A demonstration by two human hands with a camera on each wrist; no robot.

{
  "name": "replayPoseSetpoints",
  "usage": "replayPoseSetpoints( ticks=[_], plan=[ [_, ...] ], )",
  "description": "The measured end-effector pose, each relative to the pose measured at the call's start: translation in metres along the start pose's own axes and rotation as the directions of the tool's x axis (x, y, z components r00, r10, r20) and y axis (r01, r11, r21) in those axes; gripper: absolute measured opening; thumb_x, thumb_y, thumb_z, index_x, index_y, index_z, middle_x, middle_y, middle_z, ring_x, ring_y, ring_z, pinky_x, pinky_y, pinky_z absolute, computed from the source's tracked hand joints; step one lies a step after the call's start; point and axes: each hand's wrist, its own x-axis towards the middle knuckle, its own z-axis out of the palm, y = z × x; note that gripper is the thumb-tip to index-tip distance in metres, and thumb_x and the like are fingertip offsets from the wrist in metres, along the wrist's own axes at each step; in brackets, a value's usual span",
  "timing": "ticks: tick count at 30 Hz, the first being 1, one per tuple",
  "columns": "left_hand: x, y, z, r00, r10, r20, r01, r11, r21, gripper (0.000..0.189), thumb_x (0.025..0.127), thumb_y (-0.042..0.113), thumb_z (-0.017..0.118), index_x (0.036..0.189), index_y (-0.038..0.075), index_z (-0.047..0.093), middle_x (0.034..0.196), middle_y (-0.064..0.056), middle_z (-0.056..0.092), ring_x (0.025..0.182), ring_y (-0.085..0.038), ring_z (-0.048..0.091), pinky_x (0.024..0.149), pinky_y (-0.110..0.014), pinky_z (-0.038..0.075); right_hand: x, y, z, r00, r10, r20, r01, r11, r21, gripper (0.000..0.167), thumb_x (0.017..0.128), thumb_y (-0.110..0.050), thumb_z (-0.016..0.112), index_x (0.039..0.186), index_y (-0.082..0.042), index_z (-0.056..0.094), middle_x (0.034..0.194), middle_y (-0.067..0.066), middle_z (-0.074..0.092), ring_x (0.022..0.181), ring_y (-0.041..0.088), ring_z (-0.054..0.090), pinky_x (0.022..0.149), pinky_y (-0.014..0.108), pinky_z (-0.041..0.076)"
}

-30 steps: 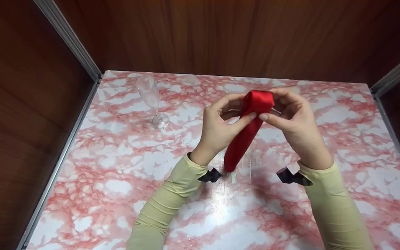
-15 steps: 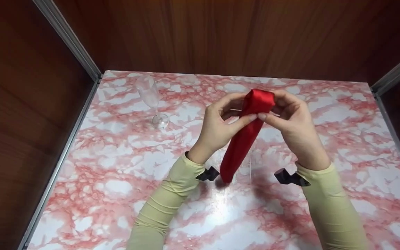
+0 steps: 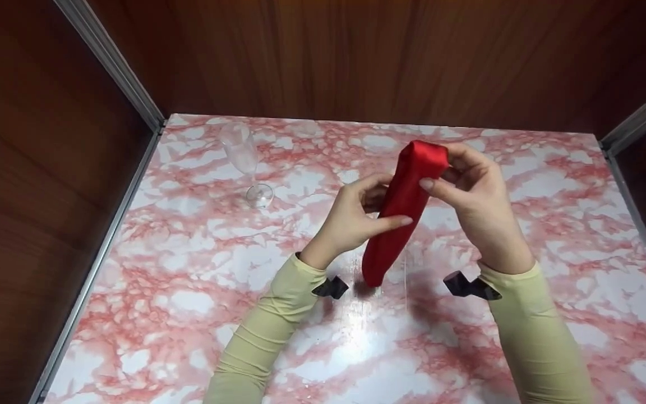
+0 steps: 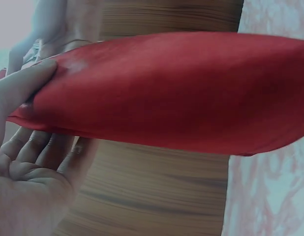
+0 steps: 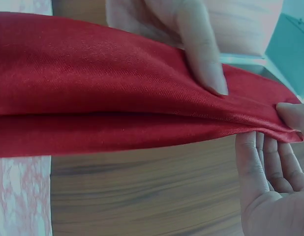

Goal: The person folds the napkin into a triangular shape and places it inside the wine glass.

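Note:
A shiny red satin cloth (image 3: 404, 202), folded into a long flat strip, is held up slantwise over the table. My right hand (image 3: 480, 205) pinches it near the upper end, thumb in front and fingers behind. Lower down, my left hand (image 3: 351, 216) holds the left edge, its thumb lying across the front of the cloth and its fingers mostly hidden behind. A lengthwise fold shows along the cloth (image 5: 117, 83) in the right wrist view. The strip's rounded lower end hangs close over the tabletop.
A clear champagne flute (image 3: 244, 157) stands at the back left of the red-and-white marbled table (image 3: 188, 269). Dark wooden panels (image 3: 356, 62) with metal edge strips enclose the back and sides. Black cameras (image 3: 331, 287) sit on both wrists.
My left hand has slid down the cloth, away from the right hand, to about mid-strip. The cloth's top has risen slightly. The right hand keeps its pinch; the flute has not moved.

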Motion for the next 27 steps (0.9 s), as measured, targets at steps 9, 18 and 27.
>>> replayPoseSetpoints(
  ticks=[9,18,27],
  plan=[
    [-0.014,-0.027,0.004,0.998,-0.069,-0.003,0.069,0.997,0.037,0.038,0.074,0.014,0.084,0.107,0.006,0.066,0.095,0.0,0.069,0.083,-0.015,0.067,0.076,-0.032,0.054,0.001,-0.002,-0.004,1.0,-0.011,-0.011,0.011,1.0,0.019,0.039,0.077,0.023,0.064,0.11,0.004,0.063,0.104,0.016,0.067,0.093,0.027,0.064,0.075,0.031,0.055],
    [-0.035,-0.053,0.009,0.986,-0.163,-0.04,0.166,0.983,0.079,0.036,0.07,0.013,0.086,0.099,0.005,0.066,0.091,-0.001,0.069,0.081,-0.014,0.066,0.073,-0.03,0.054,0.001,-0.005,-0.007,0.999,-0.015,-0.042,0.015,1.0,-0.007,0.037,0.077,0.022,0.064,0.11,0.006,0.063,0.102,0.016,0.067,0.09,0.026,0.065,0.073,0.031,0.055],
    [-0.051,-0.05,0.002,0.97,-0.239,0.038,0.229,0.959,0.168,0.04,0.069,0.011,0.086,0.104,0.004,0.067,0.092,-0.001,0.069,0.082,-0.011,0.067,0.073,-0.027,0.054,0.0,-0.008,-0.011,0.999,-0.021,-0.043,0.024,0.998,0.064,0.035,0.077,0.024,0.062,0.108,0.007,0.062,0.099,0.016,0.067,0.086,0.026,0.066,0.07,0.033,0.057]
  ],
)
